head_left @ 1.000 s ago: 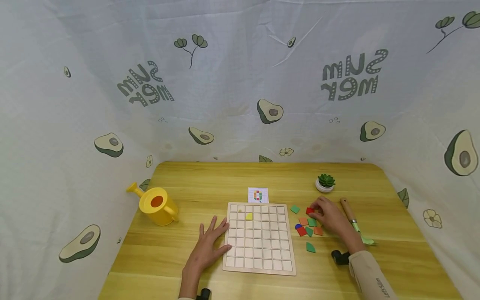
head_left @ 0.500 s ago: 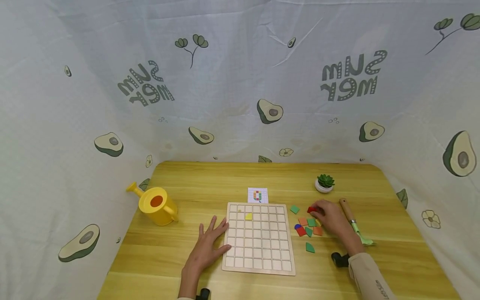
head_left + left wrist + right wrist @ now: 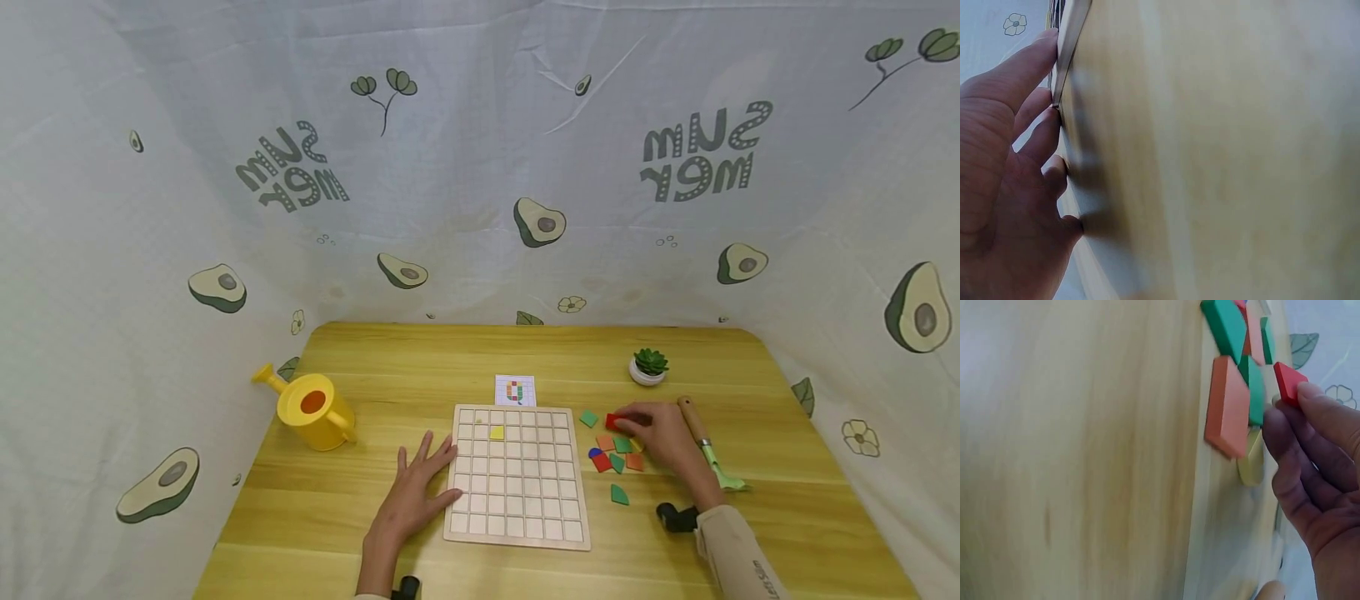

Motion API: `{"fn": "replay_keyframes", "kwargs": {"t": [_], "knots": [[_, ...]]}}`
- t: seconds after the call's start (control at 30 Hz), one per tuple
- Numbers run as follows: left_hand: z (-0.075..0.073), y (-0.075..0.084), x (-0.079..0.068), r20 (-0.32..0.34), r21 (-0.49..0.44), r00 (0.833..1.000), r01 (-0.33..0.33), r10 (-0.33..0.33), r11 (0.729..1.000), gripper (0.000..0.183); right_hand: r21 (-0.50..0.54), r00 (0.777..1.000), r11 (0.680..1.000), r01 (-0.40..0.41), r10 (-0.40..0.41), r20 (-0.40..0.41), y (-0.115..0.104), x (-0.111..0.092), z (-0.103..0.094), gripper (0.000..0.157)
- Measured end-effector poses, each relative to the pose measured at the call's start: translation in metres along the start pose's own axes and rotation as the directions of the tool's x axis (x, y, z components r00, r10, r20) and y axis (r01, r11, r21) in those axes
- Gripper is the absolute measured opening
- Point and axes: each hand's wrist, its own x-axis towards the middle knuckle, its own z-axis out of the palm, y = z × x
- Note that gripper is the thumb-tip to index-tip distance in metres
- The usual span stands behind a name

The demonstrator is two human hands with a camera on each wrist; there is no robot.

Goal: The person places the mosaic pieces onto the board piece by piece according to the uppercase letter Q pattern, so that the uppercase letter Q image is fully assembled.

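The left hand (image 3: 413, 487) lies with fingers spread at the left edge of the board (image 3: 525, 535), its thumb touching that edge, while to the right of the board the right hand (image 3: 663, 431) pinches a red piece (image 3: 612, 422) between thumb and fingers. A green square (image 3: 588, 419) sits just off the board's right edge, with other loose pieces (image 3: 602, 462) nearer the person on that side. One yellow piece (image 3: 497, 432) is on the board, toward its far left, and a card (image 3: 515, 389) lies at its far edge.

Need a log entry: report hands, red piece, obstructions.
Right hand pinches red piece. Left hand touches grid board. Green piece lies between red piece and grid board.
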Motion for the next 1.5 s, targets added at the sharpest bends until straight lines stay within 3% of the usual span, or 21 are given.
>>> {"fn": "replay_keyframes", "kwargs": {"t": [0.27,0.57,0.87,1.0,1.3,1.5], "knots": [[0.000,-0.001,0.001,0.001,0.005,1.000,0.012,-0.012,1.000,0.069,0.157,0.998,0.986,0.057,-0.056,-0.011,-0.016,0.002,0.010,0.009],[0.001,-0.001,0.001,0.002,0.006,1.000,0.004,-0.004,1.000,0.069,0.230,0.994,0.968,0.102,-0.109,0.022,-0.030,0.003,0.024,0.009],[-0.001,0.001,0.001,0.023,0.008,0.999,0.023,-0.023,1.000,0.071,0.235,0.995,0.971,0.053,-0.070,0.066,-0.043,0.008,0.038,0.005],[-0.001,0.001,0.000,0.026,0.010,0.999,0.029,-0.029,1.000,0.070,0.264,0.993,0.961,0.083,-0.102,0.059,-0.049,0.011,0.046,0.005],[0.001,0.001,-0.002,-0.005,-0.005,1.000,0.004,-0.004,1.000,0.069,0.200,0.989,0.973,0.116,-0.132,0.070,-0.065,0.016,0.071,0.005],[0.000,0.000,-0.002,0.008,-0.006,1.000,0.016,-0.016,1.000,0.070,0.223,0.991,0.973,0.069,-0.091,0.094,-0.080,0.017,0.082,0.005]]}}
